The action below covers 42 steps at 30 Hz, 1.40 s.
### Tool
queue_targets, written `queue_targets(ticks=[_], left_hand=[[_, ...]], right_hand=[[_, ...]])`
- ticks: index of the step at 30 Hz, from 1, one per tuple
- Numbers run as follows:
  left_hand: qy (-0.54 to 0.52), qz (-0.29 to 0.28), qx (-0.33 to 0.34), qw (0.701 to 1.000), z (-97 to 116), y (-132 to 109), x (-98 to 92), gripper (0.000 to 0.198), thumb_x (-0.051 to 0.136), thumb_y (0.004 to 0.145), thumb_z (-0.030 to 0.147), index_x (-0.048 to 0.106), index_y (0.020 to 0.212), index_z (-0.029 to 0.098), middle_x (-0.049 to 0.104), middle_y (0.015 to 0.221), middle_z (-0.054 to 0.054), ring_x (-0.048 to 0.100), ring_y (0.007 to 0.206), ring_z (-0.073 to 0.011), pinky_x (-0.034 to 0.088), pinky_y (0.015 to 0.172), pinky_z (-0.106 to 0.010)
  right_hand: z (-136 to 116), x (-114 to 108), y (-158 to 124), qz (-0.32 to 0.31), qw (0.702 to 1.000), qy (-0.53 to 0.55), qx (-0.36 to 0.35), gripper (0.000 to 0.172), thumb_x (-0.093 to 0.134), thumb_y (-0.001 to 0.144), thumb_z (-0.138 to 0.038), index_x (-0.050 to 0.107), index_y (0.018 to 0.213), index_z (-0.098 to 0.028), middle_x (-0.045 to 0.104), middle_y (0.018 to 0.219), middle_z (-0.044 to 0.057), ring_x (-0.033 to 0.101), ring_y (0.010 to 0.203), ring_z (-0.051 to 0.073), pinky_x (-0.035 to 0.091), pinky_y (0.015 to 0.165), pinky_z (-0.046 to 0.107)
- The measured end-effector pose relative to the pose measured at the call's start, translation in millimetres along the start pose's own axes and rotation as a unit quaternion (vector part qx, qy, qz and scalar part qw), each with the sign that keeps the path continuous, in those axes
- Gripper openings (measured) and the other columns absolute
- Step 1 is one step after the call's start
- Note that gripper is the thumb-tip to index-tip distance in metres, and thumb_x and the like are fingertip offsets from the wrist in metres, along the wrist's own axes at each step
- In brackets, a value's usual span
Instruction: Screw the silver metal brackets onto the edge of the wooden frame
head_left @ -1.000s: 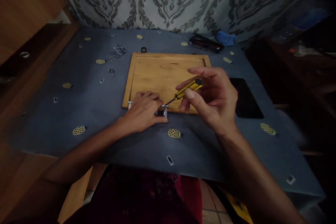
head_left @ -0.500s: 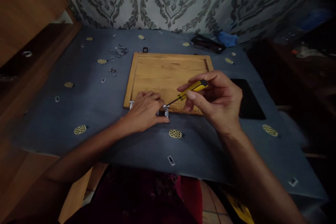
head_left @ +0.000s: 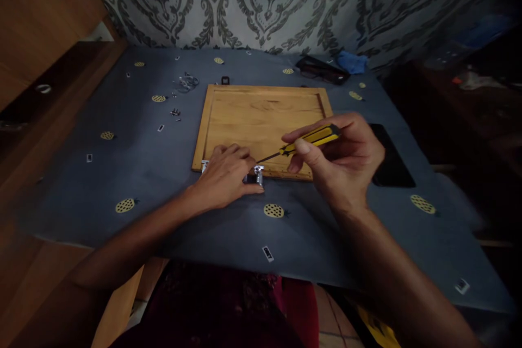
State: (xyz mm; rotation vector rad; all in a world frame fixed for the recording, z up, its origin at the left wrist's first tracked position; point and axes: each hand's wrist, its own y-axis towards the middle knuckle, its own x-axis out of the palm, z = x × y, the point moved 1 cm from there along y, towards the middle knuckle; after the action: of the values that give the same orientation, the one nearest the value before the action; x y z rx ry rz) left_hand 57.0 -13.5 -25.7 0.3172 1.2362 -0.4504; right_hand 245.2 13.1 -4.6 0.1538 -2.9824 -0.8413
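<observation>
A framed wooden panel [head_left: 256, 119] lies flat on the table, with a shiny metal hinge [head_left: 259, 175] at its front edge. My left hand [head_left: 224, 176] steadies that hinge, its fingers on the panel side and the thumb along the front; part of the metal is hidden beneath it. Between the thumb and fingers of my right hand [head_left: 346, 166] is a yellow and black screwdriver [head_left: 314, 140], slanting down to the left. Its tip ends close to the left fingers and the hinge; whether it touches a screw I cannot tell.
Several small screws [head_left: 175, 112] and a clear crumpled bag [head_left: 187, 82] lie left of the panel on the blue tablecloth [head_left: 163, 174]. A dark flat device [head_left: 393, 160] is on the right. Glasses [head_left: 322, 69] and a blue cloth [head_left: 353, 62] rest near the wall.
My right hand has shifted slightly to the right with the screwdriver, which now lies at a lower slant, its tip a little back from the hinge. The left hand stays in place.
</observation>
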Motion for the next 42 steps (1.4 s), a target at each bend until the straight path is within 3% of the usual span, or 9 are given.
queue_targets(ticks=[3, 7, 15, 32, 39, 42], left_hand=[[-0.006, 0.001, 0.0, 1.0, -1, 0, 0.8, 0.04, 0.08, 0.091, 0.052, 0.073, 0.109, 0.017, 0.07, 0.11, -0.008, 0.061, 0.112, -0.0302, 0.042, 0.097, -0.044], [-0.008, 0.011, 0.005, 1.0, -2, 0, 2.5, 0.039, 0.079, 0.091, 0.053, 0.073, 0.105, 0.017, 0.07, 0.109, -0.008, 0.061, 0.111, -0.03, 0.042, 0.097, -0.044], [-0.004, 0.003, 0.006, 1.0, 0, 0, -0.8, 0.039, 0.08, 0.09, 0.051, 0.073, 0.107, 0.017, 0.069, 0.109, -0.008, 0.061, 0.112, -0.0303, 0.042, 0.097, -0.043], [-0.008, -0.008, -0.001, 1.0, 0, 0, -0.4, 0.041, 0.079, 0.091, 0.051, 0.073, 0.112, 0.016, 0.069, 0.111, -0.009, 0.061, 0.115, -0.0318, 0.043, 0.1, -0.045], [-0.01, -0.004, -0.003, 1.0, 0, 1, -0.8, 0.043, 0.08, 0.09, 0.052, 0.073, 0.111, 0.016, 0.069, 0.114, -0.009, 0.061, 0.117, -0.032, 0.042, 0.101, -0.045], [-0.01, -0.009, -0.006, 1.0, 0, 1, -0.9, 0.044, 0.079, 0.09, 0.053, 0.073, 0.11, 0.015, 0.069, 0.115, -0.009, 0.061, 0.118, -0.0322, 0.043, 0.101, -0.046]], right_hand=[[2, -1, -1, 0.06, 0.998, -0.006, -0.012, 0.028, 0.087, 0.084, -0.039, 0.061, 0.086, -0.03, 0.08, 0.079, -0.004, 0.059, 0.041, 0.011, 0.046, 0.032, 0.025], [6, -3, -1, 0.074, 0.997, -0.018, -0.006, 0.028, 0.087, 0.084, -0.04, 0.061, 0.086, -0.03, 0.079, 0.077, -0.003, 0.059, 0.042, 0.012, 0.045, 0.032, 0.025], [10, -1, -4, 0.027, 0.999, -0.022, 0.013, 0.031, 0.085, 0.087, -0.043, 0.058, 0.088, -0.027, 0.079, 0.08, -0.004, 0.06, 0.041, 0.01, 0.051, 0.037, 0.023], [12, 1, -4, 0.018, 1.0, -0.007, -0.001, 0.031, 0.087, 0.085, -0.041, 0.059, 0.087, -0.026, 0.079, 0.083, -0.004, 0.062, 0.043, 0.009, 0.052, 0.038, 0.023], [5, -1, -6, -0.037, 0.999, -0.021, 0.02, 0.026, 0.077, 0.094, -0.048, 0.075, 0.11, -0.028, 0.08, 0.096, 0.001, 0.067, 0.051, 0.009, 0.06, 0.05, 0.025], [5, -1, -6, -0.033, 0.999, -0.029, 0.027, 0.022, 0.079, 0.092, -0.046, 0.076, 0.103, -0.027, 0.081, 0.099, 0.001, 0.066, 0.05, 0.009, 0.06, 0.049, 0.025]])
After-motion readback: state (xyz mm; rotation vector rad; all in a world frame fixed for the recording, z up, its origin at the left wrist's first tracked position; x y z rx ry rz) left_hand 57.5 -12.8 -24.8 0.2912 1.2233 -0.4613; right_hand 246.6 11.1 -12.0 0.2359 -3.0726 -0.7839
